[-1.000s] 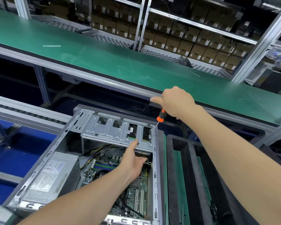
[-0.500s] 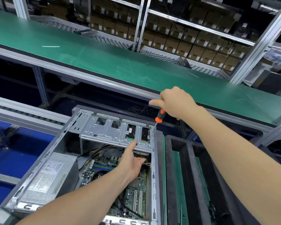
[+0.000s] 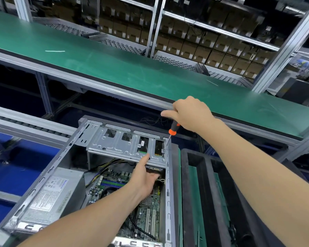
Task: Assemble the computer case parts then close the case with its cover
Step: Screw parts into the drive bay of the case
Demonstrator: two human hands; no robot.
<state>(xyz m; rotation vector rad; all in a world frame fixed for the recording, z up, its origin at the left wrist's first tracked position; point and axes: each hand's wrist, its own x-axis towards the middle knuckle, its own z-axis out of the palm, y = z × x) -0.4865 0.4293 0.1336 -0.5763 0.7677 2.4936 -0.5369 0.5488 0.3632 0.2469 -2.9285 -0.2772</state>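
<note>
An open grey computer case (image 3: 66, 154) lies on its side in front of me, with its motherboard (image 3: 146, 207) and power supply (image 3: 48, 195) showing. A silver drive cage (image 3: 121, 145) spans the case's far end. My right hand (image 3: 191, 113) grips an orange-and-black screwdriver (image 3: 172, 131), whose tip sits on a screw at the cage's right corner (image 3: 163, 150). My left hand (image 3: 144, 177) holds the cage's near edge, thumb on top and fingers curled underneath.
A black foam tray (image 3: 207, 184) with green inserts stands right of the case. A long green conveyor belt (image 3: 114, 68) runs across behind it, with shelves of cardboard boxes (image 3: 194, 41) beyond. A roller rail (image 3: 25, 122) lies at the left.
Both hands and the screwdriver stay in nearly the same place; only the view has shifted slightly.
</note>
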